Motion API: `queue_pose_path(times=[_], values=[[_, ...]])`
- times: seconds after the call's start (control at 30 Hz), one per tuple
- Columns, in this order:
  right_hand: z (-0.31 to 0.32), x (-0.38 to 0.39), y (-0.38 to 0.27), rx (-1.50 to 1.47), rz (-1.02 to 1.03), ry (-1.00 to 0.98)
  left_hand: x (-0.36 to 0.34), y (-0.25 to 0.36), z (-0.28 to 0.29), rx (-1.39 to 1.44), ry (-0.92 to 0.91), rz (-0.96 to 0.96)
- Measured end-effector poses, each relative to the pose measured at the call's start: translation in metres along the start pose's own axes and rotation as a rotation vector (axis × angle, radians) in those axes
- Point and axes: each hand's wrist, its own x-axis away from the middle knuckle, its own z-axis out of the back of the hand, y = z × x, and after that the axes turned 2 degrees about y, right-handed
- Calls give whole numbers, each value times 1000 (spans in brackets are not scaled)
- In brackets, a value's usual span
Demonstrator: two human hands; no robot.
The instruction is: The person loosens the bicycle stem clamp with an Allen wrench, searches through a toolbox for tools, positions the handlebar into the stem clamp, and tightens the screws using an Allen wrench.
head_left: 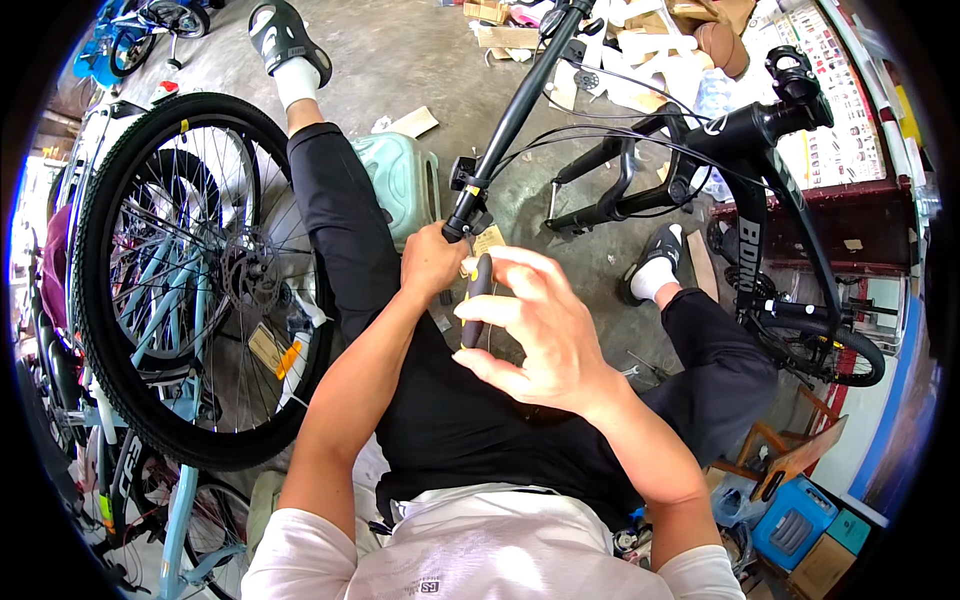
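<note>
A black bicycle handlebar (520, 105) slants down toward me, with black cables and clamped-on controls along it. Around its near end, my left hand (430, 264) is closed, its fingertips partly hidden. Just to the right, my right hand (545, 335) pinches a dark hand tool (479, 298) with yellow marks on its handle between thumb and fingers. The tool's working end cannot be made out. Beyond both hands stands the black bicycle frame (750, 190) with its fork (620, 200); no wheel sits in the fork.
A large bicycle wheel (100, 300) stands close on my left, with other bikes behind it. A pale green plastic stool (395, 180) is between my legs. Cardboard and paper scraps (640, 50) litter the far floor. A blue case (795, 522) lies at lower right.
</note>
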Motion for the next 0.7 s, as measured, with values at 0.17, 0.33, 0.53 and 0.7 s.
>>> queue_pose_path(times=[0.17,0.33,0.53,0.7], values=[[5,-1,3,-108,-129,77,2,3,-1,-50,36,-3],[10,-19,4,-51,-123,137,1,0,-2,-15,25,-3],[27,-45,13,210,-158,64,4,4,-8,-35,39,-51],[18,-69,39,-269,-466,204,-2,-5,-7,30,-3,31]])
